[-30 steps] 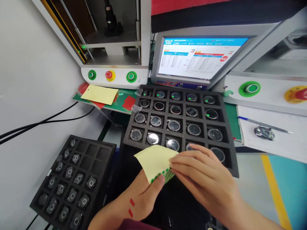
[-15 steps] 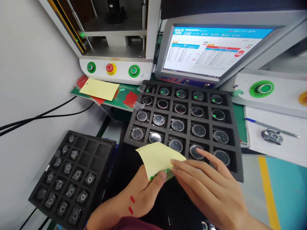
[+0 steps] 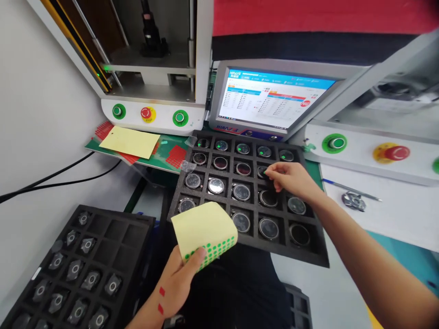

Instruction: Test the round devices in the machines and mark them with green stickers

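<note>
left hand (image 3: pixel 178 285) clenched on one yellow sticker sheet (image 3: pixel 205 230) of green dots, near and left of centre. right hand (image 3: pixel 291 179) pinching over one round part (image 3: pixel 263 171) in the second far row of the black foam tray (image 3: pixel 192 183): five columns, five rows. a second foam tray (image 3: pixel 103 224) near left. three green buttons (image 3: pixel 179 118), two red ones on the machines.

Two black foam trays (image 3: pixel 310 256) on the bench, two hands (image 3: pixel 291 178) over them, one monitor (image 3: pixel 270 100), three green buttons (image 3: pixel 118 111), two red stop buttons (image 3: pixel 147 113), one pen (image 3: pixel 350 190).
</note>
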`<action>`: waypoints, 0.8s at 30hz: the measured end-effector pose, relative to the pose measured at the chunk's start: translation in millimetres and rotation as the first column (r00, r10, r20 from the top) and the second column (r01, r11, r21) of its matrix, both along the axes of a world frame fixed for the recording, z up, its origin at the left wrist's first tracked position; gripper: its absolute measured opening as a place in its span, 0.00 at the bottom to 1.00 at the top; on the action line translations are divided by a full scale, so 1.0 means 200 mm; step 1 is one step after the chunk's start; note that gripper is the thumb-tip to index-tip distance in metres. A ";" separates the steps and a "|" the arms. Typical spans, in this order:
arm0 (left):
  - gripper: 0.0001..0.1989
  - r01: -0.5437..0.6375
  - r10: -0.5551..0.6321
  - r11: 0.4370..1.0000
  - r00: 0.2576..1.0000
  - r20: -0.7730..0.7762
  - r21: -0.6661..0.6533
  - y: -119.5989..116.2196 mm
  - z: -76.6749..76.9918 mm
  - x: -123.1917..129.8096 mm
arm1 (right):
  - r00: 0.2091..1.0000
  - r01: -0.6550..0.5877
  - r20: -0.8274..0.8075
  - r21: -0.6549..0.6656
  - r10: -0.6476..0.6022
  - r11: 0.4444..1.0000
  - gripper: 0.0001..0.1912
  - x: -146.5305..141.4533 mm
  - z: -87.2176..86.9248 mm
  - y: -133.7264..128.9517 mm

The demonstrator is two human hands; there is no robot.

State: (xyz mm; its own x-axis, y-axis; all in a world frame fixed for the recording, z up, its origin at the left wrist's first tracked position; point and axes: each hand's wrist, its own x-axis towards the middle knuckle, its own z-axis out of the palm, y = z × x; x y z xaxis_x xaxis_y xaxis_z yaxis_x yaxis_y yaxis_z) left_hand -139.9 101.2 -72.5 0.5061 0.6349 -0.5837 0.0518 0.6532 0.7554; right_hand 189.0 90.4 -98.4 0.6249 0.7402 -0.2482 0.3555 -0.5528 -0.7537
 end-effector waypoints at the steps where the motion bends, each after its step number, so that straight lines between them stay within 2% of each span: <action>1: 0.29 -0.019 0.020 1.000 1.000 0.021 -0.022 0.01 0.00 0.00 | 1.000 0.006 -0.025 -0.019 -0.006 1.000 0.07 0.00 -0.01 0.00; 5: 0.27 -0.014 0.020 0.998 0.993 0.112 -0.054 0.02 -0.01 0.03 | 0.994 0.012 -0.106 -0.050 -0.018 0.999 0.07 -0.03 0.00 0.01; 9: 0.24 0.042 -0.036 0.998 0.992 0.118 -0.051 0.02 0.00 0.06 | 0.992 0.045 -0.116 -0.046 -0.050 0.998 0.06 -0.03 0.01 0.03; 12: 0.24 0.064 -0.057 0.997 0.990 0.127 -0.046 0.01 0.01 0.07 | 0.990 0.090 -0.106 -0.018 -0.092 0.996 0.10 -0.01 0.00 0.04; 15: 0.23 0.092 -0.090 0.996 0.986 0.138 -0.005 0.00 0.03 0.08 | 0.990 0.129 -0.064 0.061 -0.125 0.990 0.13 -0.06 0.02 0.02; 17: 0.23 0.110 -0.108 0.994 0.983 0.148 0.000 -0.01 0.04 0.07 | 0.989 0.148 -0.017 0.154 -0.148 0.977 0.10 -0.17 0.07 -0.03; 19: 0.23 0.111 -0.106 0.994 0.981 0.162 -0.017 -0.02 0.05 0.07 | 0.992 0.057 0.087 0.313 -0.089 0.948 0.06 -0.33 0.14 -0.11; 20: 0.23 0.103 -0.097 0.994 0.981 0.165 -0.027 -0.02 0.05 0.07 | 0.974 -0.115 0.226 0.447 0.012 0.887 0.04 -0.41 0.19 -0.15; 21: 0.23 0.092 -0.086 0.995 0.983 0.163 -0.033 -0.02 0.06 0.07 | 0.918 -0.325 0.372 0.506 0.138 0.799 0.03 -0.49 0.23 -0.19; 22: 0.22 0.083 -0.077 0.996 0.985 0.156 -0.036 -0.02 0.06 0.07 | 0.852 -0.480 0.469 0.524 0.233 0.704 0.04 -0.55 0.28 -0.23; 23: 0.22 0.075 -0.070 0.997 0.987 0.143 -0.033 -0.03 0.06 0.07 | 0.796 -0.582 0.522 0.520 0.307 0.625 0.06 -0.60 0.32 -0.26; 24: 0.21 0.071 -0.067 0.997 0.990 0.128 -0.026 -0.03 0.07 0.07 | 0.770 -0.624 0.532 0.518 0.351 0.585 0.09 -0.64 0.36 -0.29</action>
